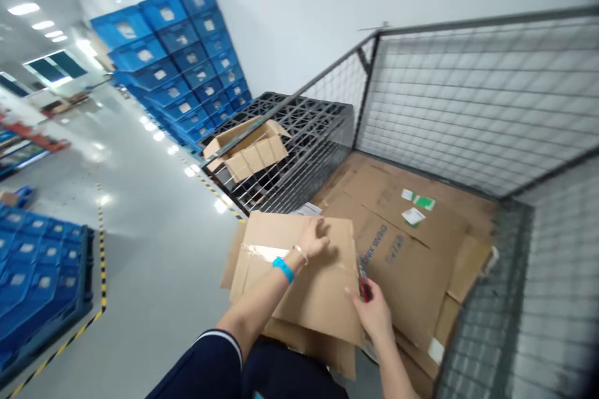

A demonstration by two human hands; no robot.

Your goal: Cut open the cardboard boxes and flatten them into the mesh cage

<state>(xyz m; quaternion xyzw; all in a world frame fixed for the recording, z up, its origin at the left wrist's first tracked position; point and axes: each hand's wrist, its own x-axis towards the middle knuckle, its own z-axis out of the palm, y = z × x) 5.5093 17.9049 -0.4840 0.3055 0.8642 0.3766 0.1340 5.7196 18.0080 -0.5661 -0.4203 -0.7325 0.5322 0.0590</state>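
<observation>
A brown cardboard box (322, 299), with clear tape on its left part, is tilted in front of my body at the cage's near side. My left hand (312, 240), with a blue wristband and a pale bracelet, reaches across it. Its bent fingers grip the box at the far edge, with the thumb apart. At the box's right edge, my right hand (374, 313) is closed around a red-and-black utility knife (365, 287). The knife's front end is blurred beside the cardboard.
Flattened cardboard (402, 262) lies inside a wire mesh cage (468, 100). Beyond its left side, an open carton (257, 159) sits by black plastic pallets (309, 115). Blue crates (187, 56) are stacked along the wall; more blue crates (42, 262) stand left behind floor tape.
</observation>
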